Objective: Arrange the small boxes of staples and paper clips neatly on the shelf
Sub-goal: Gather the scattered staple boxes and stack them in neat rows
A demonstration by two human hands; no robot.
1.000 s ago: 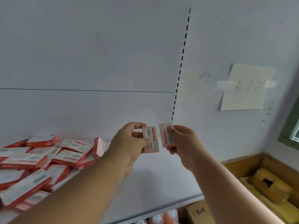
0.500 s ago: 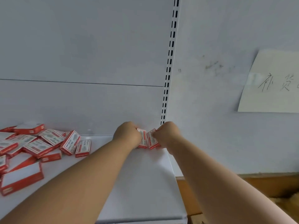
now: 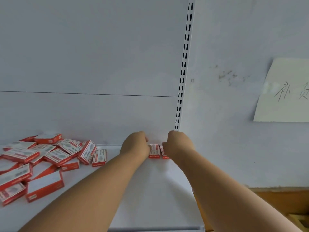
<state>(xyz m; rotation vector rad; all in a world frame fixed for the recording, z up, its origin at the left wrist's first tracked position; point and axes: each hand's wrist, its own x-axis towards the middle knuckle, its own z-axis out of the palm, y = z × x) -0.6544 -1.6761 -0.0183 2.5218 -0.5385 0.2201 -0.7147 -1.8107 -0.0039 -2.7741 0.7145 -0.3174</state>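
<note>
Left hand [image 3: 135, 144] and right hand [image 3: 179, 144] each grasped one small red-and-white box, left box [image 3: 154, 150] and right box [image 3: 163, 152], standing side by side at shelf [image 3: 150, 190] back corner, approx 12 o'clock. Loose pile [image 3: 41, 158] at 9 o'clock. Boxes prob. light, stiff card; grip by narrow sides. Fingertips hidden, print too blurred to read.

Head view looks forward onto the shelf [image 3: 158, 190].
</note>
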